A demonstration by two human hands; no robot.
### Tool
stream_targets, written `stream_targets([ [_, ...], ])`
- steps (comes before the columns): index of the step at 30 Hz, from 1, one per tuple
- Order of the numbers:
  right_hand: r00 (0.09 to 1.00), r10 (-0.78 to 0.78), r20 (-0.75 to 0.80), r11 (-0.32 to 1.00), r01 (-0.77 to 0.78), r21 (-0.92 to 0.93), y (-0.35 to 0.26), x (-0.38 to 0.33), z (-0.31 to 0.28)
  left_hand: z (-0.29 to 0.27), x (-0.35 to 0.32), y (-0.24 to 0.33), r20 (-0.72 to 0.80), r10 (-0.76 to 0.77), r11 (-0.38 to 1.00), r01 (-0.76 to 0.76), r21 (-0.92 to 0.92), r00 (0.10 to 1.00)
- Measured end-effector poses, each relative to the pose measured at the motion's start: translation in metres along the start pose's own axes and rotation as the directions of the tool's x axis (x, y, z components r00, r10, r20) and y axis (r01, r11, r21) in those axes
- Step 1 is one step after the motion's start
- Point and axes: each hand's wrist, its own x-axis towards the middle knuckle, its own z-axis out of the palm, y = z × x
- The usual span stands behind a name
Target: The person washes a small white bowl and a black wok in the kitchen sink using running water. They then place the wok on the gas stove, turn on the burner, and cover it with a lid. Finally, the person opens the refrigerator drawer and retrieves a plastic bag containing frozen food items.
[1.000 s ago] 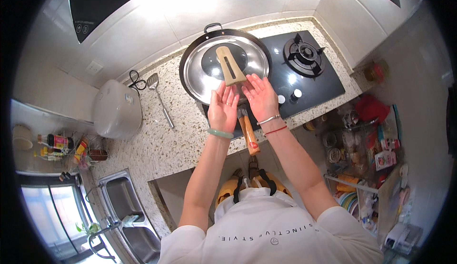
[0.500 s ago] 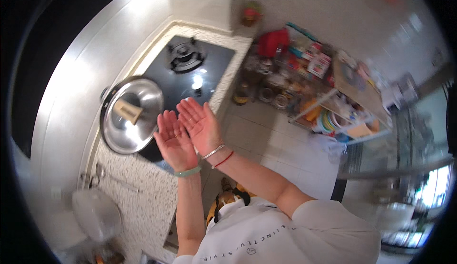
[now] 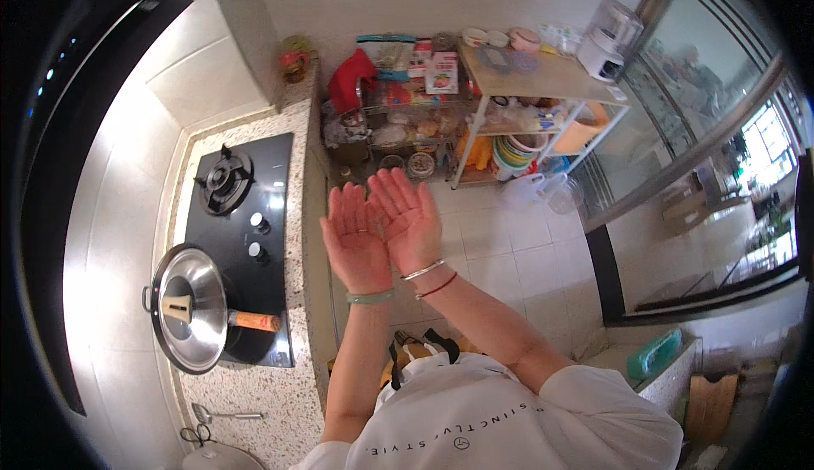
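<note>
The left hand (image 3: 354,234) and the right hand (image 3: 410,217) are held palms up, side by side and touching along their edges, fingers spread flat and holding nothing, above the pale tiled floor (image 3: 500,249). To the left runs a speckled stone counter (image 3: 254,385) with a black glass gas hob (image 3: 242,215). A round steel pan with a domed lid and orange handle (image 3: 191,307) sits on it, well apart from the hands. Beyond stands a cluttered wire shelf rack (image 3: 475,122).

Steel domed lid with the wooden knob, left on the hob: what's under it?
The steel domed lid covers a dark pan whose orange handle sticks out right, on the black glass hob. The pan's contents are hidden. Both open hands, left hand and right hand, are empty.
</note>
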Motion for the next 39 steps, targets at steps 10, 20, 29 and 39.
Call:
stream_targets([
  [10, 0.918, -0.388, -0.085, 0.919, 0.393, 0.046, -0.203, -0.049, -0.061, 0.079, -0.055, -0.187, 0.192, -0.358, 0.93, 0.368, -0.017, 0.914],
  [20, 0.727, -0.664, -0.174, 0.739, 0.674, -0.003, -0.4, -0.143, -0.124, 0.152, -0.159, -0.367, 0.256, -0.649, 0.751, 0.656, 0.067, 0.717],
  [29, 0.367, -0.896, -0.25, 0.402, 0.91, -0.103, -0.543, -0.253, -0.18, 0.211, -0.269, -0.517, 0.334, -0.895, 0.386, 0.89, 0.244, 0.296],
  [39, 0.127, -0.956, -0.266, 0.18, 0.966, -0.185, -0.667, -0.296, -0.249, 0.252, -0.328, -0.666, 0.33, -0.943, 0.162, 0.931, 0.326, 0.048],
])
